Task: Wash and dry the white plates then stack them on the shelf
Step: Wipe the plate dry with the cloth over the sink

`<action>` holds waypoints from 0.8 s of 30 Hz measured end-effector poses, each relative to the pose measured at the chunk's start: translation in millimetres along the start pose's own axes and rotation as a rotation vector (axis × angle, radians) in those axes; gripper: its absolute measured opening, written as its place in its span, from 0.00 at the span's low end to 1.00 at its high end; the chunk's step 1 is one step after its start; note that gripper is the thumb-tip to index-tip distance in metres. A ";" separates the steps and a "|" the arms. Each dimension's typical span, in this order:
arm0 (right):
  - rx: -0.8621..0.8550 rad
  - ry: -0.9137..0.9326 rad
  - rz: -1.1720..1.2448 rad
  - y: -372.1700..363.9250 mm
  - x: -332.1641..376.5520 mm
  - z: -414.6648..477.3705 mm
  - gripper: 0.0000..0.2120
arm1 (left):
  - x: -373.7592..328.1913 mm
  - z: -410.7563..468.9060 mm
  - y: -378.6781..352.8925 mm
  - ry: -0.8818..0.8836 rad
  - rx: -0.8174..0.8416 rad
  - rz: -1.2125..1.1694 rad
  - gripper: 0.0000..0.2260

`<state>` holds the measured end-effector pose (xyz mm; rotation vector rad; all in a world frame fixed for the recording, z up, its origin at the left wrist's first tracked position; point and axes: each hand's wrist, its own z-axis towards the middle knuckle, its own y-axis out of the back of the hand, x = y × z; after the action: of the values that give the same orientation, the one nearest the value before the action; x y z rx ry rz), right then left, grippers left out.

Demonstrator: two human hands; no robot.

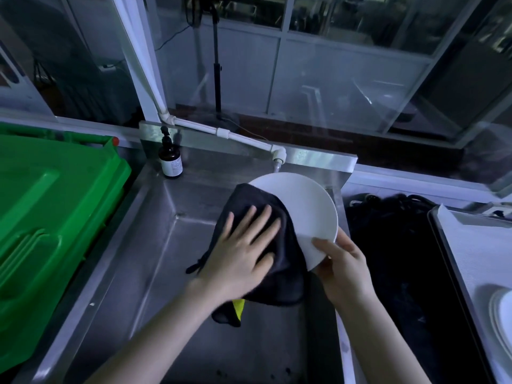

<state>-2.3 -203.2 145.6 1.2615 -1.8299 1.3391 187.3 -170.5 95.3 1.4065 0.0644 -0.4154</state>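
Over a stainless steel sink point(155, 245), the right hand point(343, 261) pinches the lower rim of 1 round white plate point(302, 214), tilted; the left hand point(243, 253), fingers spread flat, presses a dark cloth point(279, 273) against it.

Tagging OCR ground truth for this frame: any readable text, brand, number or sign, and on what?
No text here can be read.
pump bottle: pale label with print, too small and blurred to read.
green bin lid, white plate, dark cloth: no text shows.
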 end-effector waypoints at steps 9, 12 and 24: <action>0.113 -0.081 -0.076 -3.0 -18.1 -7.9 0.18 | 16.2 23.8 16.2 -0.075 0.075 0.188 0.29; 0.049 -0.077 -0.086 0.8 -9.2 -3.3 0.19 | 28.4 24.0 20.4 0.038 0.071 0.157 0.31; 0.161 -0.098 -0.085 -4.2 -30.1 -15.0 0.17 | 12.2 13.0 2.3 -0.232 0.056 0.142 0.29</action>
<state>12.6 -178.6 127.7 1.4963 -1.7399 1.4236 196.8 -185.7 96.2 1.3996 -0.2366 -0.4623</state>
